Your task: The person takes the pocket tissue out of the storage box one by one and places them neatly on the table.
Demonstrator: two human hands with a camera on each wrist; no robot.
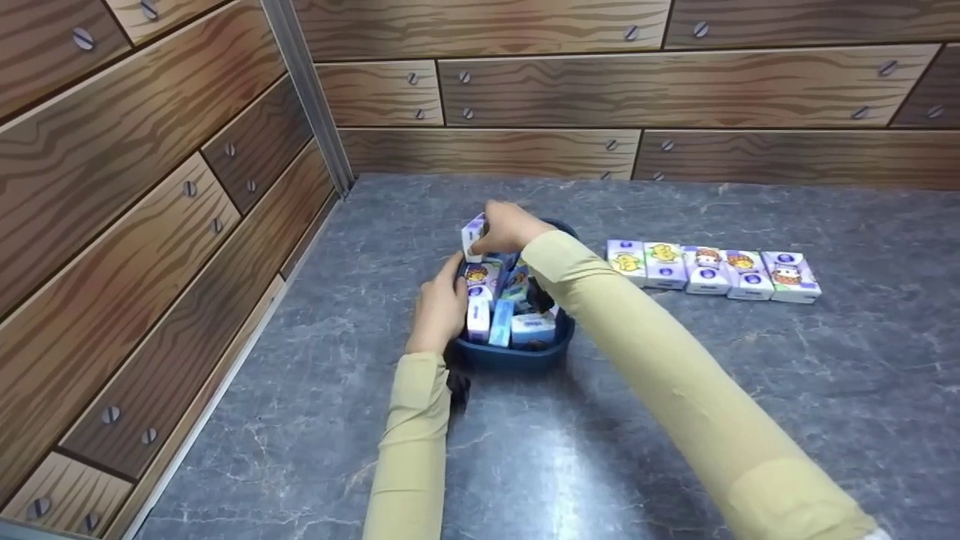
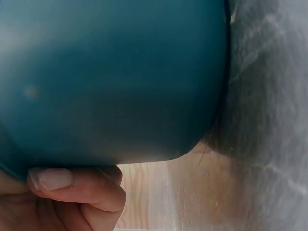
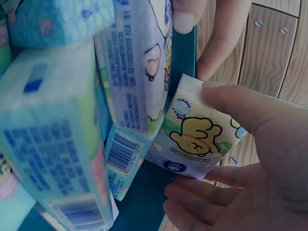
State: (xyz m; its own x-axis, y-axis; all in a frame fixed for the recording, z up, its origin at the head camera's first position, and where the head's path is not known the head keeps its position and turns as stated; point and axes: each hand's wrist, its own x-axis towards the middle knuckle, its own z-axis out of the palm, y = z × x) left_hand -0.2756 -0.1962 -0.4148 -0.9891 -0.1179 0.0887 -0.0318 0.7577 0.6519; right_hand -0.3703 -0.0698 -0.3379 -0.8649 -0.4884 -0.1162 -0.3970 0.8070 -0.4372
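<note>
Small printed pack (image 1: 473, 240) was in my right hand (image 1: 511, 227), left of centre in the head view, at the upper-left end of the basket (image 1: 517, 360). Thumb on one edge, other fingers bent at the opposite edge, gap about the pack's width: a pinch grip. Couldn't tell if the pack touched its neighbours.

Left hand (image 1: 441, 309) gripped the basket's left side; its fingers showed curled against the teal wall at lower left of the left wrist view.

Labels: held pack had a dark blue oval logo, too small to read, a yellow cartoon animal, and a round blue mark near the other end. Light blue pack (image 3: 132, 142) beside it carried a barcode, digits blurred. Blue print blocks on other basket packs, unreadable too.

Orientation: held pack stood near upright in the head view, narrow white side toward me. In the right wrist view its long axis ran upper right to lower left, logo end low.

Further out: row of five packs (image 1: 708, 271) lay right of centre, side by side, long axes roughly up-down, ovals at the upper end on some, lower on others. Grey marbled table (image 1: 285, 420) under everything, wood-print wall (image 1: 547, 90) across the top.
</note>
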